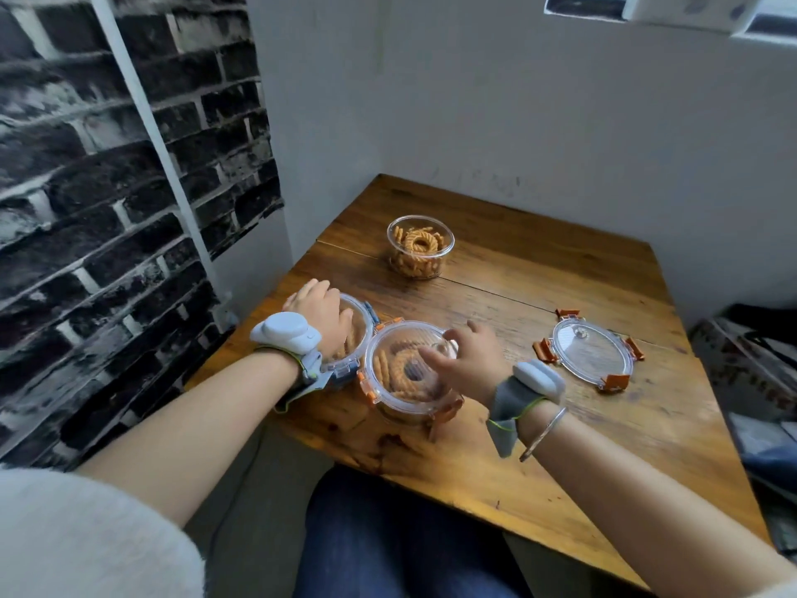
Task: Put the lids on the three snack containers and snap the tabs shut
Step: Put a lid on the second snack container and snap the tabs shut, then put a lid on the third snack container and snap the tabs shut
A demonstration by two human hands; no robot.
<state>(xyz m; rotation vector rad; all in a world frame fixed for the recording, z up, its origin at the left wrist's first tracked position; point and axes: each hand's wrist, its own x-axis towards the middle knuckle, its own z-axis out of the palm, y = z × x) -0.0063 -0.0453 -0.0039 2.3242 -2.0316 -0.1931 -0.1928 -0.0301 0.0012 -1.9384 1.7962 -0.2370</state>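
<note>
Three clear round snack containers stand on the wooden table (560, 425). The far container (420, 248) is uncovered and full of twisted snacks. At the near left, a container with a blue-tabbed lid (360, 334) sits under my left hand (321, 312), which rests flat on the lid. Beside it, a container with an orange-tabbed lid (401, 373) has my right hand (468, 360) on its right edge, fingers spread over the lid. A loose lid with orange tabs (588, 351) lies flat on the table to the right. Whether the tabs are snapped down I cannot tell.
The table stands in a corner, with a white wall (560, 123) behind and a dark brick-pattern wall (108, 187) to the left. My lap in blue jeans (388, 537) is below the near edge. Bags and clutter (754, 381) sit at the right.
</note>
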